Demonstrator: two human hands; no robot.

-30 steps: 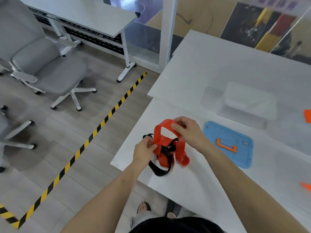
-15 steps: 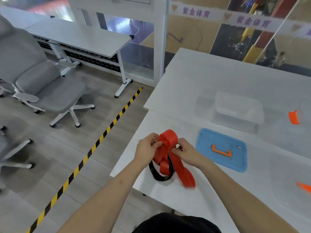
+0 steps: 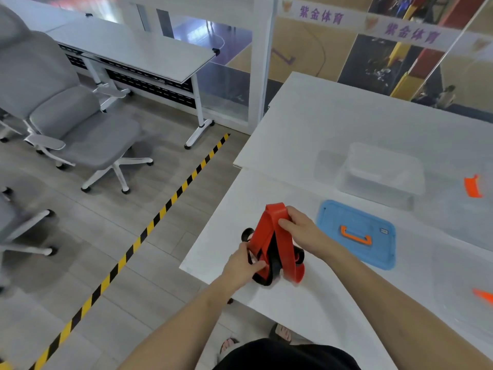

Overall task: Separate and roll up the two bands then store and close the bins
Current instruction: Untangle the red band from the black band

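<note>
Office-type workroom beside indoor sports hall. Grey swivel office chair [image 3: 80, 124] on castors; second chair [image 3: 16, 231] partly in view at left edge. White folding desk [image 3: 138, 54] on wheeled legs, dark perforated panel beneath. Grey wood-look plank floor [image 3: 80, 263] crossed by yellow-black hazard tape [image 3: 149, 228]. White counter [image 3: 346, 124] in two slabs set edge to edge. Glass partition [image 3: 224, 84] in white frame; behind it, tan court floor [image 3: 306, 44] with painted lines. Pale banner [image 3: 373, 25] with purple Chinese characters across glass.
</note>
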